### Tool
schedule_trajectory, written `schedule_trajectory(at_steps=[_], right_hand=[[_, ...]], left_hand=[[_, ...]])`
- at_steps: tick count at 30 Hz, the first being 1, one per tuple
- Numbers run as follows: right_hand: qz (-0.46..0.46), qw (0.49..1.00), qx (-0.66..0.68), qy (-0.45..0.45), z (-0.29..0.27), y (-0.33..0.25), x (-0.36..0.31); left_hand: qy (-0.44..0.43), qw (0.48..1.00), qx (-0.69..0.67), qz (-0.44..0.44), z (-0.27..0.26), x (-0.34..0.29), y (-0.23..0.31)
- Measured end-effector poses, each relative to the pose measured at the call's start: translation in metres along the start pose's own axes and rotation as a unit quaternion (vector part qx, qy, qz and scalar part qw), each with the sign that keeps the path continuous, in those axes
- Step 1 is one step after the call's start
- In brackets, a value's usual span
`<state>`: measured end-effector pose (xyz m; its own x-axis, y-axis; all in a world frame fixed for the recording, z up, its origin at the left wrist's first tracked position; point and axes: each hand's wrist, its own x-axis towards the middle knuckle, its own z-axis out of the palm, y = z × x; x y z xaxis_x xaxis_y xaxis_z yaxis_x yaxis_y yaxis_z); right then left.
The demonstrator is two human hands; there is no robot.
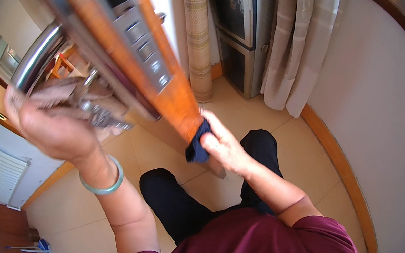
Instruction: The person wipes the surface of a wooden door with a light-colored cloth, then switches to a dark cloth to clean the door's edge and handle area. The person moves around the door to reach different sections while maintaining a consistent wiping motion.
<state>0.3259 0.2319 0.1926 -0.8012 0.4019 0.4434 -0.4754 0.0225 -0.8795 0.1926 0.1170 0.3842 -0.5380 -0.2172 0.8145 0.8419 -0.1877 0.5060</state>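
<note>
A wooden door (183, 100) stands edge-on before me, a metal lock plate (142, 47) set in its edge. On its left face a long chrome handle (37, 56) curves outward. My left hand (57, 126), a pale green bangle (108, 183) on its wrist, is closed at the handle's lower end on a greyish-pink cloth (55, 93); motion blurs its fingers. Shiny metal pieces (99, 112) that look like keys hang beside it. My right hand (223, 147) grips a dark blue cloth (196, 147) against the door's edge, lower down.
A grey cabinet (238, 33) with glass fronts stands ahead, between a checked curtain (199, 39) and a pale curtain (304, 24). A white wall (375, 102) runs along my right. To the left are a white radiator-like panel (5, 175) and a blue-white object (43, 248) on the floor.
</note>
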Motion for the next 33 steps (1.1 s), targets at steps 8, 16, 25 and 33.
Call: schedule_trajectory(at_steps=[8, 16, 25, 33], right_hand=[[-0.143, 0.973, -0.177, 0.046, 0.052, 0.025, -0.027], [-0.261, 0.940, -0.201, 0.084, 0.080, -0.012, -0.002], [-0.228, 0.955, -0.189, 0.030, 0.090, 0.011, -0.027], [-0.324, 0.927, -0.131, 0.136, 0.098, -0.036, 0.022]], left_hand=[[0.060, 0.991, 0.100, 0.070, -0.059, 0.016, -0.010], [0.004, 0.991, 0.089, 0.097, -0.075, 0.020, -0.009], [0.042, 0.977, 0.168, 0.122, -0.075, 0.015, -0.006], [-0.055, 0.963, 0.137, 0.227, -0.076, 0.019, -0.018]])
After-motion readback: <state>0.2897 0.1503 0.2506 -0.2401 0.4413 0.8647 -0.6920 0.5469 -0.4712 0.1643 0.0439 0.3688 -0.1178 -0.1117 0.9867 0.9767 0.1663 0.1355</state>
